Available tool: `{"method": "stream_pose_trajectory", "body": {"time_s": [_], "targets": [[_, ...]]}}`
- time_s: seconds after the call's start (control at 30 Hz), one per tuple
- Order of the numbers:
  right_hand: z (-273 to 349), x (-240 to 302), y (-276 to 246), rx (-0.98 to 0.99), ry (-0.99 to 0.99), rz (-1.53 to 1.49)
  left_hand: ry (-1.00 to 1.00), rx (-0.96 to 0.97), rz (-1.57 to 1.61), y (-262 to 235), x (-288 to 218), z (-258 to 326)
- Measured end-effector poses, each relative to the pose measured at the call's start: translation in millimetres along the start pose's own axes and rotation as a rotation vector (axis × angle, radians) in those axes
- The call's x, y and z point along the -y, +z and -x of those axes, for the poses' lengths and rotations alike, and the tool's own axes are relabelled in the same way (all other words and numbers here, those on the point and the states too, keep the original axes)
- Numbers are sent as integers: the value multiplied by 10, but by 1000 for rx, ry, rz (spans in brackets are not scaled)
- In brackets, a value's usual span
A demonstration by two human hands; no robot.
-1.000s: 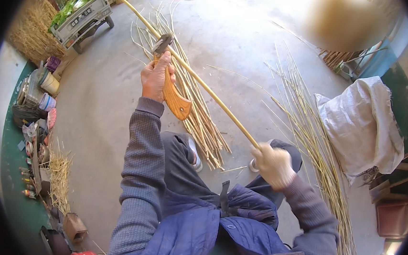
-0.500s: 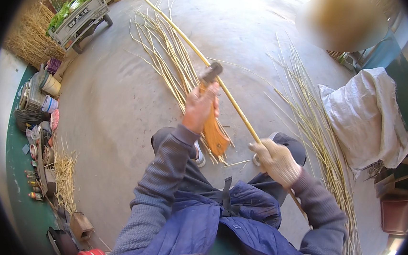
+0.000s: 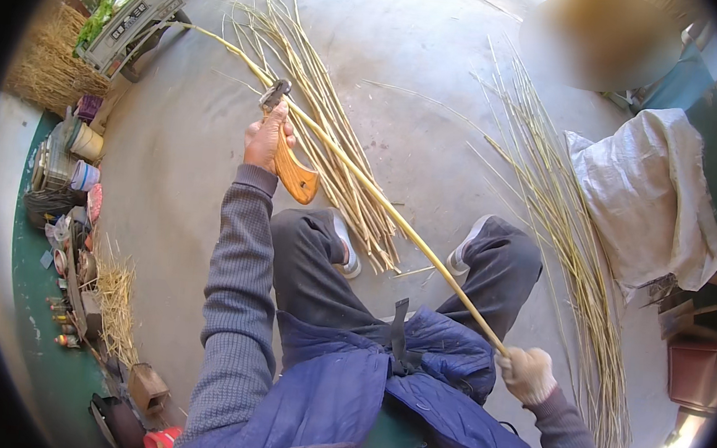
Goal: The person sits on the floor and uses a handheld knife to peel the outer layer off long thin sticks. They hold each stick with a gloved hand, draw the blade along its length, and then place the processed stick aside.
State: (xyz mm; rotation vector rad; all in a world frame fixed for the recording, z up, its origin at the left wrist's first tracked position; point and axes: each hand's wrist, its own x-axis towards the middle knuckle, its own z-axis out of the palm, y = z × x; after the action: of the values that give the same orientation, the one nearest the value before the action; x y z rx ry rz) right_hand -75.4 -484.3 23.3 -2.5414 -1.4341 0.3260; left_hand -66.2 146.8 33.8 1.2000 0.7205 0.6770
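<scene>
My bare left hand (image 3: 265,143) is closed round a tool with a curved wooden handle (image 3: 297,179) and a dark metal head (image 3: 275,93). The head meets a long, thin, yellowish stick (image 3: 455,285), which slants across from far left to near right. At the stick's near end, my right hand (image 3: 526,374), in a pale knitted glove, grips it beside my right thigh. Under the stick, between my feet and beyond, lies a bundle of pale sticks (image 3: 319,86) on the floor.
A longer bundle of greenish-yellow rods (image 3: 570,262) lies on my right, beside a white woven sack (image 3: 651,201). A cart with green leaves (image 3: 129,33) stands far left. Containers (image 3: 87,144) and straw (image 3: 119,302) line the left wall. A blurred shape (image 3: 600,41) is at far right.
My left hand has moved away and to the left with the tool. My right hand has pulled back toward the lower right, still gripping the stick, whose far end swung left and lower.
</scene>
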Motion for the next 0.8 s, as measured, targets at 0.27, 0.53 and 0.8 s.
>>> {"method": "stream_pose_trajectory", "body": {"time_s": [0.27,0.53,0.8], "targets": [[-816,129,-279,83,235,-660,-108,250,-1,828,418,838],[-2167,555,-362,16,204,-690,-183,282,-100,1085,729,1294],[127,68,129,36,39,-162,-76,-107,-51,-250,524,-225]]}}
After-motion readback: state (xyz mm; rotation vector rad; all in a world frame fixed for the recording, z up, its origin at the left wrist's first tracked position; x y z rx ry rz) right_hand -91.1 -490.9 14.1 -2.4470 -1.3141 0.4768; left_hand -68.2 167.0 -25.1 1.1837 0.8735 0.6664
